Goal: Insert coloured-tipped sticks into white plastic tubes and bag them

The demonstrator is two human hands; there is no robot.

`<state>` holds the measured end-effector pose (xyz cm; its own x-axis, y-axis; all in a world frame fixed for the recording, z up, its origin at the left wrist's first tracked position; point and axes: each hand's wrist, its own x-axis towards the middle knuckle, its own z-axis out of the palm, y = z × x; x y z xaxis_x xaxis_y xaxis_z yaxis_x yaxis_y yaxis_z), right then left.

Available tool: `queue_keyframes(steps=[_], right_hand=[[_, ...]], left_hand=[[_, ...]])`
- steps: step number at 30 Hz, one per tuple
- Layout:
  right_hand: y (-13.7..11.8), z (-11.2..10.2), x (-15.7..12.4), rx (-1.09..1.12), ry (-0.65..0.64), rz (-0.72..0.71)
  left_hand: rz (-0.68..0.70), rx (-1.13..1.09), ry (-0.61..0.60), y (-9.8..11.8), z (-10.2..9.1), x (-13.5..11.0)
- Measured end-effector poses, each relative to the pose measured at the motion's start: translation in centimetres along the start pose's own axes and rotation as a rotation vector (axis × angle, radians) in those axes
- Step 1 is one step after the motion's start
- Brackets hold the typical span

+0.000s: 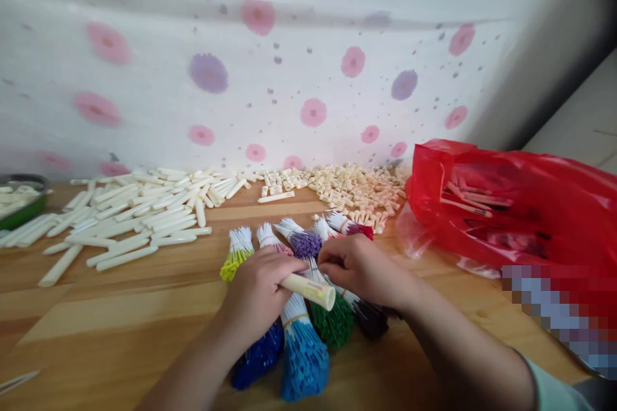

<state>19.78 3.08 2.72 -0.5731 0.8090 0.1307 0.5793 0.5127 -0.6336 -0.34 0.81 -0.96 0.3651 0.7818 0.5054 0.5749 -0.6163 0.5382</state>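
Note:
My left hand (263,279) is closed around a cream plastic pen barrel (311,291). Its open end points right, and a yellow mark shows in a slot along its side. My right hand (359,266) is curled with fingers pinched just above the barrel; what it may hold is hidden. Beneath both hands lie banded bundles of thin white sticks with coloured ends, like pen refills: a light blue bundle (303,359), a dark blue bundle (258,356), a green bundle (335,324) and a dark bundle (371,318). Behind them are a yellow bundle (236,253) and a purple bundle (304,242).
White tubes (144,212) are heaped at the back left beside a green bowl (24,205). Small cream slotted parts (359,189) are piled at the back centre. A red plastic bag (525,205) with pen-like pieces inside stands at right. A flowered cloth (289,90) covers the wall.

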Motion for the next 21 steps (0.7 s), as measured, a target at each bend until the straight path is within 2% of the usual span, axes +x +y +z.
queue_keyframes(steps=[2, 6, 9, 12, 14, 18, 21], right_hand=[[0.0, 0.8, 0.4, 0.266, 0.056, 0.01], [0.8, 2.0, 0.6, 0.94, 0.097, -0.005], [1.2, 2.4, 0.5, 1.139, 0.099, -0.052], [1.1, 2.5, 0.3, 1.142, 0.129, -0.092], [0.9, 2.5, 0.2, 1.081, 0.202, -0.105], [0.4, 2.6, 0.2, 0.81, 0.379, -0.139], [0.3, 2.7, 0.2, 0.598, 0.426, -0.195]], left_hand=[[-0.107, -0.067, -0.051, -0.1, 0.0, -0.1], [-0.342, -0.33, -0.066, -0.3, -0.1, -0.3], [-0.439, -0.479, -0.098, -0.3, -0.2, -0.3], [-0.471, -0.562, -0.111, -0.4, 0.0, -0.3], [-0.485, -0.608, -0.111, -0.6, 0.3, -0.5], [-0.49, -0.671, -0.136, -0.9, 0.7, -1.0], [-0.474, -0.713, -0.177, -0.9, 0.9, -1.2]])
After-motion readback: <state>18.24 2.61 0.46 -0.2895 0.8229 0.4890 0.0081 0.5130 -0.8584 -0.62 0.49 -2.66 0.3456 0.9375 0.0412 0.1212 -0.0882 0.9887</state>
